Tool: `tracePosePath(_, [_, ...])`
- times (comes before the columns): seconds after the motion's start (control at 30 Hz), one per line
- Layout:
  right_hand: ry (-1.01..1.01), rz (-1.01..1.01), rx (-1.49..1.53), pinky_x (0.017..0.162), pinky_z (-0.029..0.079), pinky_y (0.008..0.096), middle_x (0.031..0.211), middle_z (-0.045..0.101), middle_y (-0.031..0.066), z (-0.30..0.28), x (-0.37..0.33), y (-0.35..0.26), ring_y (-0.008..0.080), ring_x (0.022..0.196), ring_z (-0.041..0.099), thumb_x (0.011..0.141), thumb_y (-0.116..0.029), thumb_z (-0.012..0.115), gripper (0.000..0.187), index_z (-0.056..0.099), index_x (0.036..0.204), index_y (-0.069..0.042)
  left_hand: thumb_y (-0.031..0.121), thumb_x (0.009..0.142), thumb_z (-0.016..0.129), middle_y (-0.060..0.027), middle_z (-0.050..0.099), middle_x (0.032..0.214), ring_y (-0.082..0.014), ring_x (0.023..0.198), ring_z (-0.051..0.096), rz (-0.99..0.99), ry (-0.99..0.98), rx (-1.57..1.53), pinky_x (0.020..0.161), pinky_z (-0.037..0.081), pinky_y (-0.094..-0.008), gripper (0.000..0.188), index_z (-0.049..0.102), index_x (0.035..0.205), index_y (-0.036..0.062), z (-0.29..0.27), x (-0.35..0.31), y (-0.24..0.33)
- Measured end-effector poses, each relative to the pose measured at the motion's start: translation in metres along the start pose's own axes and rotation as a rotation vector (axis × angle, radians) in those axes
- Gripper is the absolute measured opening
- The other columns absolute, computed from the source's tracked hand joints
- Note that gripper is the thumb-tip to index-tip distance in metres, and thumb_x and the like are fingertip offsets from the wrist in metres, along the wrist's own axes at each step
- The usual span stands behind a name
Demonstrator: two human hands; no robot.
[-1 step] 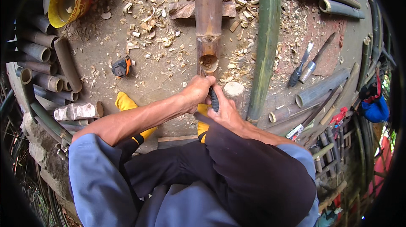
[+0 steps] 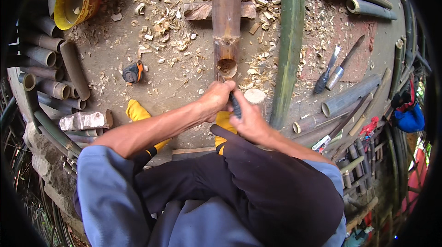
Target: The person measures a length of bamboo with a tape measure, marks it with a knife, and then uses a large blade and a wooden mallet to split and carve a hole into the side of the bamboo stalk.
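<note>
A brown bamboo pole (image 2: 226, 5) runs from the far edge toward me, with a rounded cut opening (image 2: 227, 68) in its near part. My right hand (image 2: 252, 122) is closed around the ribbed black handle (image 2: 236, 105) of a hand tool. At the near side of the opening, my left hand (image 2: 217, 98) is closed about the tool's front part, against the bamboo. The blade is mostly hidden by my fingers, so its shape cannot be made out. My yellow-covered foot (image 2: 225, 122) is just below my hands.
A green bamboo pole (image 2: 289, 40) lies to the right, beside a chisel (image 2: 328, 69) and a knife (image 2: 345, 65). A reddish block (image 2: 198, 11) lies under the brown pole. At left are a tape measure (image 2: 133, 72), a yellow bucket (image 2: 62, 7) and stacked bamboo tubes (image 2: 39, 56). Shavings (image 2: 179, 40) litter the ground.
My right hand and the handle have shifted slightly right and away from me, and the hand is a little blurred. My left hand has stayed nearly in place.
</note>
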State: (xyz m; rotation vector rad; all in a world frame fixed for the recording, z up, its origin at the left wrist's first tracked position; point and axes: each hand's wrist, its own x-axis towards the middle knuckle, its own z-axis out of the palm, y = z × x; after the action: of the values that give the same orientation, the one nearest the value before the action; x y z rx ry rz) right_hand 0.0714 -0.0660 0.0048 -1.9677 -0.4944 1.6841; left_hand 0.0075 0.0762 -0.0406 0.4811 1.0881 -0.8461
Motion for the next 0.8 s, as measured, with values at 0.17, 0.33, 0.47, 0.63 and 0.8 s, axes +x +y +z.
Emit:
tracePosePath(0.17, [-0.221,-0.382,-1.292,0.055,0.052,0.0387,0.077,0.066,0.0109,-0.119,0.025,-0.042,0.0248,0.066,0.066,0.079,-0.014,0.057,0.046,0.049,0.124,-0.022,0.018,0.093,0.05,-0.0185,0.053,0.117,-0.0278,0.115,0.05,0.31,-0.463,-1.052,0.104,0.04,-0.0387,0.028,0.05,0.11,-0.0032,0.054,0.017,-0.019])
tracePosePath(0.33, [-0.523,-0.378,-1.072,0.068,0.052,0.0421,0.088,0.066,0.0157,-0.139,0.057,-0.068,0.0331,0.077,0.065,0.072,-0.012,0.062,0.051,0.053,0.122,-0.017,0.016,0.095,0.043,-0.0205,0.053,0.117,-0.0292,0.114,0.051,0.296,-0.316,-1.066,0.103,0.041,-0.0386,0.028,0.047,0.111,-0.0066,0.061,0.01,-0.004])
tracePosePath(0.47, [-0.488,-0.231,-0.442,0.081,0.052,0.0411,0.102,0.064,0.0191,-0.109,0.048,-0.02,0.0352,0.086,0.064,0.072,-0.009,0.059,0.058,0.047,0.128,-0.014,0.017,0.096,0.037,-0.0236,0.052,0.114,-0.0289,0.105,0.057,0.136,-0.081,-0.634,0.089,0.052,-0.0339,0.028,0.047,0.107,-0.0072,0.044,0.002,0.004])
tracePosePath(0.63, [0.003,-0.047,-0.099,0.071,0.053,0.0465,0.08,0.061,0.0261,0.003,0.008,0.004,0.0409,0.075,0.063,0.075,-0.009,0.056,0.056,0.034,0.126,-0.012,0.021,0.093,0.043,-0.0219,0.056,0.108,-0.0265,0.094,0.061,-0.083,-0.047,0.204,0.074,0.056,-0.0319,0.029,0.052,0.103,-0.0055,0.007,-0.031,0.034])
tracePosePath(0.8, [-0.363,-0.225,-0.904,0.06,0.049,0.0478,0.074,0.063,0.0168,-0.104,0.025,-0.038,0.0385,0.069,0.062,0.072,-0.007,0.058,0.044,0.042,0.113,-0.013,0.02,0.093,0.044,-0.0198,0.057,0.11,-0.0289,0.107,0.055,0.314,-0.326,-0.827,0.098,0.044,-0.0399,0.03,0.051,0.108,-0.0052,0.04,0.018,-0.028])
